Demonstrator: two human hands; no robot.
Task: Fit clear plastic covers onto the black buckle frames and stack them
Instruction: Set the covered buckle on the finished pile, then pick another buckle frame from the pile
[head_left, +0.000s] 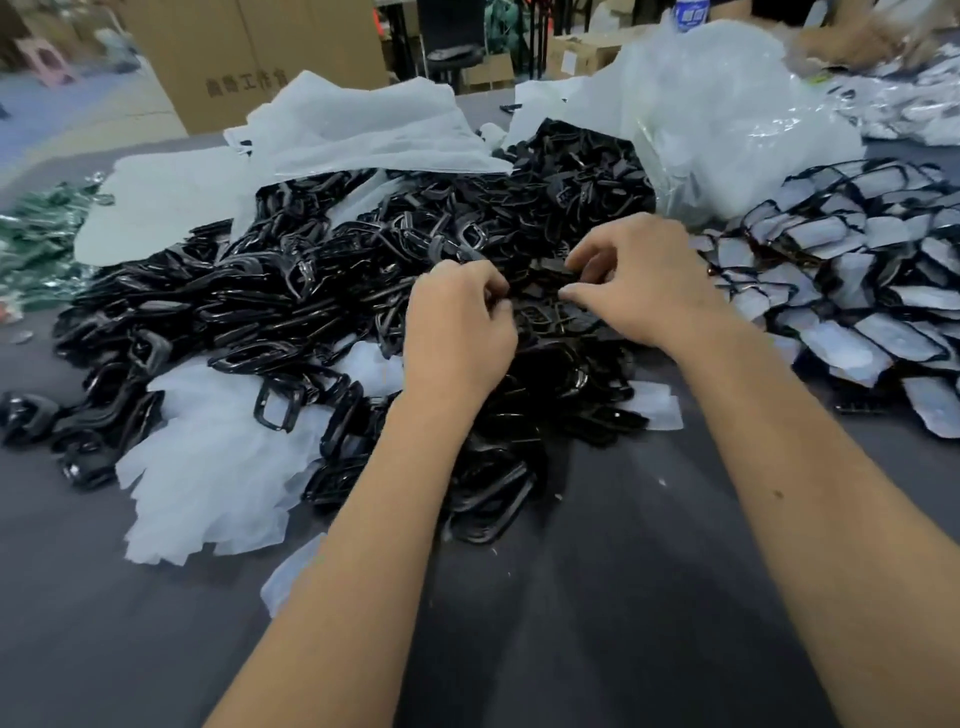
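Handling: judging by looks, the black buckle frames are light, stiff and glossy, so likely slippery; the clear covers look thin and floppy, best pinched at an edge, while a frame is best taken by its side bars.
Left grip: the left hand (460, 325) has its fingers curled in narrow, pinching something small and dark at the fingertips; whether that is a frame or a cover edge I cannot tell.
Right grip: the right hand (641, 283) is curled too, thumb and forefinger pinching a black frame (550, 270) just above the pile.
Between the hands: both grips meet close together over the middle of the heap, which suggests a cover being worked onto a frame, though the cover itself is not plainly visible.
Loose frames: a wide heap of bare frames (291, 291) spreads under and to the left of the hands.
Loose covers: pale plastic pieces (208, 457) lie at the near left edge of the heap, some tucked under frames.
Finished stack: covered frames (852, 291) lie overlapping in rows to the right of the right hand.
Bench: a dark grey bench (597, 597) carries everything.
Further out: plastic bags (717, 119) sit behind the heap, and a cardboard box (249, 57) stands beyond the bench.
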